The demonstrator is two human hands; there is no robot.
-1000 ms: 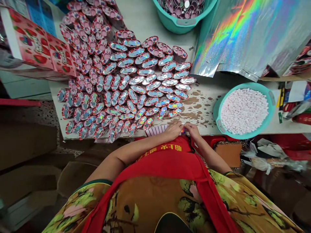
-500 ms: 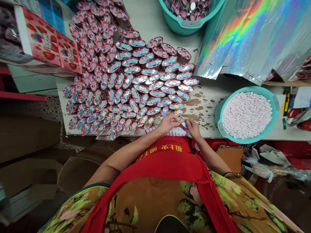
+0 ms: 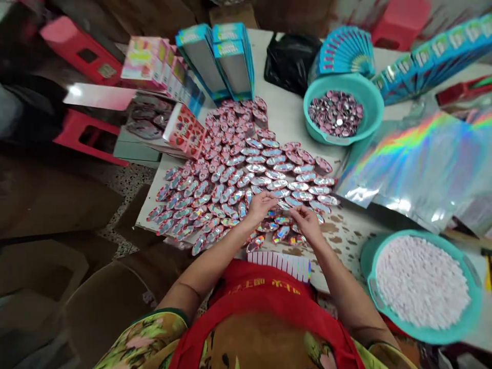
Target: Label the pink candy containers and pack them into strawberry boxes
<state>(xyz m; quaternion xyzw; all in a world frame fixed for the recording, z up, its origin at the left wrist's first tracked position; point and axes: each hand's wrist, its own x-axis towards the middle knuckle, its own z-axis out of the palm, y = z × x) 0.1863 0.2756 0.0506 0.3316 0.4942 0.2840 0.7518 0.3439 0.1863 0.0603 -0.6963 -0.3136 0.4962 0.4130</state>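
My left hand [image 3: 261, 209] and my right hand [image 3: 306, 223] are close together above the front rows of oval tins [image 3: 277, 184]. Each has its fingertips pinched, and a small shiny silver sticker [image 3: 283, 204] seems to stretch between them, one end in each hand. The tins stand packed in slanting rows. Many have shiny holographic tops, while others at the back show pink tops with a round recess. Below my hands, at the table's front edge, lies a sheet of narrow pale strips [image 3: 279, 260].
At right is a teal basin [image 3: 371, 282] of small white pieces; farther back, another teal basin [image 3: 312, 128] contains round metal pieces. Holographic sheets [image 3: 407, 174] cover the right side. Strawberry-print boxes [image 3: 186, 132], blue boxes [image 3: 234, 66] and a black bag [image 3: 290, 64] stand behind.
Both hands have gone from the strip sheet at the table edge forward over the tins, with the small shiny sticker between them. The head view has tilted up, showing more of the table's back.
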